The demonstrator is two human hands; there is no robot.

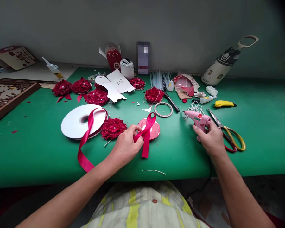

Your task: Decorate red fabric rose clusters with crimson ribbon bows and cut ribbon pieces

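Note:
Between the fingertips of my left hand (130,141) is one end of a red satin ribbon (146,147), crossed into a loop. The loop lies over a round pink-red disc (156,129) with a pale centre. Left of that hand sits a dark red fabric flower (113,127), close to its knuckles. A white ribbon spool (72,122) lies beyond, with a length of red ribbon curling off it toward the table's front edge. My right hand (210,136) is wrapped around the handle of a pink glue gun (198,117), whose nozzle points left.
Scissors (230,136) with yellow and red handles lie beside my right hand, below a yellow cutter (224,104). Several red flowers (96,96), a tape ring (163,109), a black marker (171,102) and glue sticks (157,79) spread across the back. A bottle (218,68) leans at the wall.

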